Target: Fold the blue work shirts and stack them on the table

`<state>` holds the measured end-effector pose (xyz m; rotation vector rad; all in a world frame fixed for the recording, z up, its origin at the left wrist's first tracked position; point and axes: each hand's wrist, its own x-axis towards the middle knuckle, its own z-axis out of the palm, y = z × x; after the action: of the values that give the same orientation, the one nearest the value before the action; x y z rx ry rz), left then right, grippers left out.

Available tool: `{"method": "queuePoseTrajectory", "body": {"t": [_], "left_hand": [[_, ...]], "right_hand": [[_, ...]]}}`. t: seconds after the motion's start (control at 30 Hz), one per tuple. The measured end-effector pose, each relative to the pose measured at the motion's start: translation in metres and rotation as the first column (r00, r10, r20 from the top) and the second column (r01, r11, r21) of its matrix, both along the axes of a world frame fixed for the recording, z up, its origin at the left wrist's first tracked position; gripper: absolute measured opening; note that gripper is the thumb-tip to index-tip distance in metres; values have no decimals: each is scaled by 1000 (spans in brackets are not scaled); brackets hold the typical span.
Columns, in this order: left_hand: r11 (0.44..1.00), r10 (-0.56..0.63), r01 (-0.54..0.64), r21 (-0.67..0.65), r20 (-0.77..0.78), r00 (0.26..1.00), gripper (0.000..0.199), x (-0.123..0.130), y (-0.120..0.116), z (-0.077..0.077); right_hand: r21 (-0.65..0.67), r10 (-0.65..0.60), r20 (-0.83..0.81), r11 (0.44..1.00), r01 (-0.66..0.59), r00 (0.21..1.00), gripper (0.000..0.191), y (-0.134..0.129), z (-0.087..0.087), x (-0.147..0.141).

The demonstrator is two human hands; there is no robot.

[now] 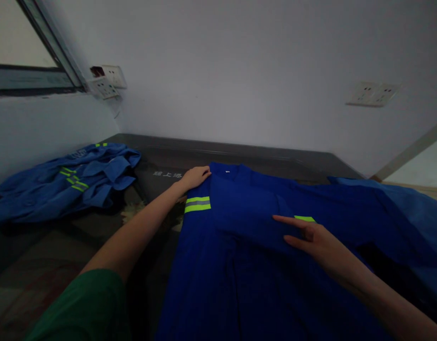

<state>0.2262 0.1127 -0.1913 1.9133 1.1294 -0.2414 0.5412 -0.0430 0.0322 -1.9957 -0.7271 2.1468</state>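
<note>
The flat, softly creased deep-blue jacket (254, 201), banded yellow-grey, has the left hand (197, 177) curled at its shoulder, grip unclear, the right hand (312, 237) half-open, empty.

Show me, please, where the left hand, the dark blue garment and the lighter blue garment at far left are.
Left hand (195, 177), head view: back of the hand.
Dark blue garment (250, 215), head view: its upper middle.
Lighter blue garment (96, 173), head view: its crumpled middle.
</note>
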Motion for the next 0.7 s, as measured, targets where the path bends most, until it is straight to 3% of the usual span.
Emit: {"method": "queuePoseTrajectory", "body": {"t": [0.13, 0.23, 0.33, 0.53, 0.7], "left_hand": [[993, -82, 88, 84, -74, 994, 26, 4, -6, -2], [992, -22, 32, 121, -88, 996, 31, 2, -7, -6], [992, 26, -13, 126, -98, 995, 35, 0, -6, -12], [989, 24, 1, 147, -166, 986, 35, -1, -5, -20], [957, 99, -51, 286, -158, 982, 26, 3, -4, -5]], "right_hand": [[-70, -5, 11, 998, 6, 1000, 57, -21, 0, -8], [-128, -81, -30, 989, 76, 996, 59, -25, 0, -12], [-140, -74, -62, 988, 65, 995, 62, -28, -1, -10], [10, 2, 33, 1000, -2, 999, 59, -34, -16, 5], [41, 148, 80, 988, -151, 986, 53, -36, -20, 12]]}}
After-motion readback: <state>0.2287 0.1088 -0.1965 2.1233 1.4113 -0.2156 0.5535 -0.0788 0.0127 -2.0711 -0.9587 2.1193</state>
